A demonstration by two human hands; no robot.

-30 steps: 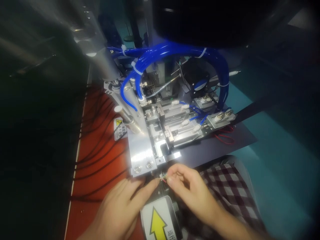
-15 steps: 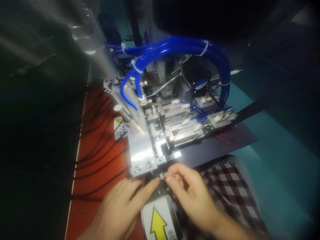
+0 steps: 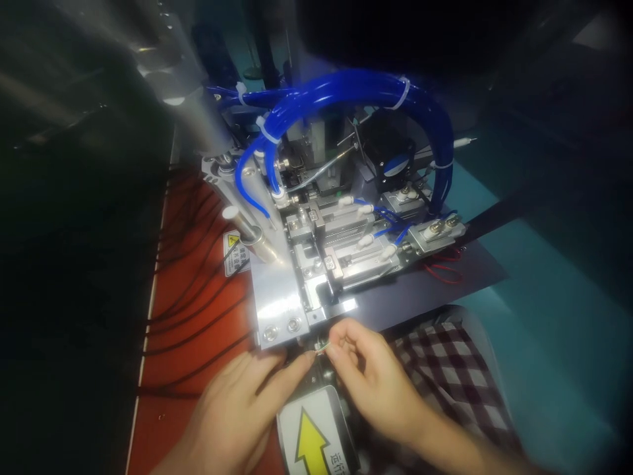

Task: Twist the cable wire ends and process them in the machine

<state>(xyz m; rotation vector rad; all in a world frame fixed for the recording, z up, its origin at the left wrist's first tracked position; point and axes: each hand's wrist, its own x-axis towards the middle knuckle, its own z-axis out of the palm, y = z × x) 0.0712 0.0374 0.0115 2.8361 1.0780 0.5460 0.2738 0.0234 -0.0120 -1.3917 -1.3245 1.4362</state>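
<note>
Thin wires (image 3: 323,346), one of them greenish, run between my two hands just below the front edge of the metal machine (image 3: 281,300). My right hand (image 3: 368,369) pinches them between thumb and index finger. From the other side my left hand (image 3: 242,389) reaches in with its thumb tip at the wires' left end; its fingers go under the machine's edge and are partly hidden. I cannot make out what lies beneath that thumb. Under the wires is a small dark metal fixture (image 3: 316,380), mostly covered by the hands.
A white plate with a yellow arrow (image 3: 311,442) lies nearest me. Thick blue air tubes (image 3: 346,92) arch over metal cylinders (image 3: 366,270). Black cables (image 3: 192,346) cross a red-orange surface (image 3: 163,432) at left. Checkered cloth (image 3: 459,369) is at lower right.
The view has shifted very slightly. Both hands keep nearly the same place, and the greenish wire between them lies a little flatter.
</note>
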